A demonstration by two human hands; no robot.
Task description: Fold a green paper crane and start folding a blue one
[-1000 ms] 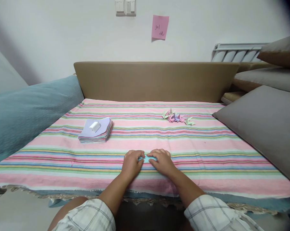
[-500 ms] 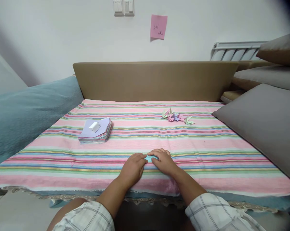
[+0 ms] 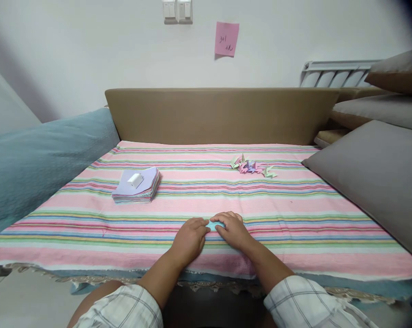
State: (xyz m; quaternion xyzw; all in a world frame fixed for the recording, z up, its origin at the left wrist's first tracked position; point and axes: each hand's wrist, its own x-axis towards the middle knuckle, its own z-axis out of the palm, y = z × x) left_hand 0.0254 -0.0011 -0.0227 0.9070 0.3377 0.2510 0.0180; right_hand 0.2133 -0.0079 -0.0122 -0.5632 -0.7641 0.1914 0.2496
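A small piece of light-blue paper [image 3: 213, 225] lies on the striped cloth [image 3: 206, 198], showing between my two hands. My left hand [image 3: 191, 237] has its fingertips closed on the paper's left end. On the right end, my right hand [image 3: 230, 228] pinches the paper with thumb and fingers. Much of the paper is hidden under the fingers, so its exact fold cannot be made out. Farther back on the right sits a row of several folded paper cranes [image 3: 250, 166] in green, pink and purple.
A stack of coloured paper [image 3: 137, 186] stands at the left, with a small white object [image 3: 135, 180] on top. Grey cushions [image 3: 373, 168] are piled at the right. A blue-covered armrest [image 3: 52, 159] borders the left, and a brown backrest [image 3: 219, 116] the far side.
Both hands stay on the light-blue paper with almost no movement. The whole view has shifted very slightly.
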